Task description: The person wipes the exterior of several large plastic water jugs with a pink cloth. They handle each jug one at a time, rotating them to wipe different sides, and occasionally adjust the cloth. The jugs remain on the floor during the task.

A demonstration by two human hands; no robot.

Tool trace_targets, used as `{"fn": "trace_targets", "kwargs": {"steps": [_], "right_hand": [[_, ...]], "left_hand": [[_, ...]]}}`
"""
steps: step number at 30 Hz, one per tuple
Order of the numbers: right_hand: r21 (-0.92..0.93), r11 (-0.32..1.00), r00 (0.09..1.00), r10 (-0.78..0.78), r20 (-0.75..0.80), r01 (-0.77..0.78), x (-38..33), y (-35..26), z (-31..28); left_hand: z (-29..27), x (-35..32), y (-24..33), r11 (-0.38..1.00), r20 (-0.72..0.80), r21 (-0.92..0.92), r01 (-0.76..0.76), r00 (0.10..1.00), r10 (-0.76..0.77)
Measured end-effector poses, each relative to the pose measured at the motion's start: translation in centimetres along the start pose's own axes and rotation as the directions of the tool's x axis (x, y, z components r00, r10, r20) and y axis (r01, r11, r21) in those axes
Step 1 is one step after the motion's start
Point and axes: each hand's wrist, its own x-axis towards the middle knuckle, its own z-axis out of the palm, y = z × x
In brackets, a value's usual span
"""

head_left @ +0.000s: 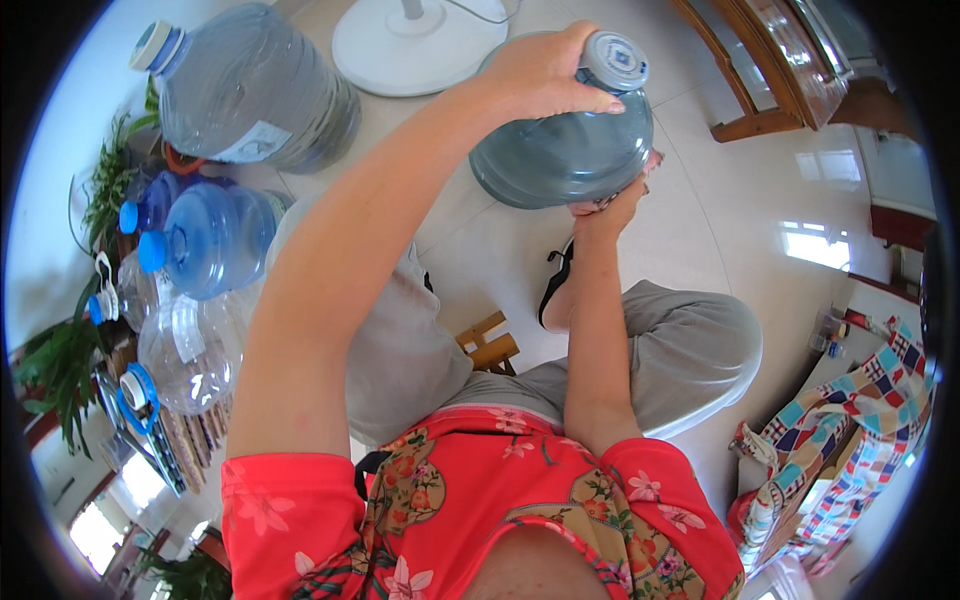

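1. Head view: a pale tiled floor (700, 240) spreads across the room, with wooden furniture (755, 60) at the upper right and a white round base (410, 50) at the top. Along the left side are a large clear bottle (240, 90), a blue bottle (215, 240) and leafy plants (55, 375).

2. The bluish water jug (560, 155) is ahead of the person, just right of the middle, beyond the knees. Its long axis slants in the view: the capped neck points to the upper right, and the rounded body spreads to the lower left. Whether its bottom rests on the floor cannot be told.

3. The left hand (545, 75) reaches over the far side of the jug and is the nearer of the two to the cap (618, 60). Its fingers are closed around the neck, the thumb just below the cap, so the body lies below them in the view.

4. The right hand (615, 205) is at the near side, low on the body and nearer to the person. Its fingertips (655, 162) show past the right edge; the jug hides the rest, so how wide they are spread cannot be told.
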Motion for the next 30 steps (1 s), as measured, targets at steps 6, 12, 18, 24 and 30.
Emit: {"fn": "trace_targets", "kwargs": {"steps": [6, 12, 18, 24, 30], "right_hand": [[0.106, 0.91, 0.889, 0.359, 0.285, -0.402, -1.2, 6.1, -3.5], [0.248, 0.755, 0.789, 0.535, 0.303, -0.607, 0.4, 10.8, -4.9], [0.131, 0.89, 0.888, 0.403, 0.222, -0.436, 1.7, 6.1, -6.5], [-0.025, 0.988, 0.965, 0.152, 0.212, -0.15, 3.5, 3.3, -7.2], [-0.05, 0.972, 0.947, 0.234, 0.219, -0.229, -0.7, 6.1, -6.0]], "left_hand": [[-0.1, 0.3, 0.1, 0.998, 0.004, 0.054, 0.013, 1.0, -0.013], [0.4, -0.2, -0.5, 0.994, -0.073, 0.099, -0.037, 0.996, 0.044], [-1.2, -3.4, -1.7, 0.947, -0.138, 0.291, -0.133, 0.974, 0.179], [-4.9, -6.6, -4.0, 0.887, -0.058, 0.459, 0.051, 0.998, -0.027], [-4.8, -8.4, -5.6, 0.773, 0.143, 0.59, 0.232, 0.912, -0.383]]}}
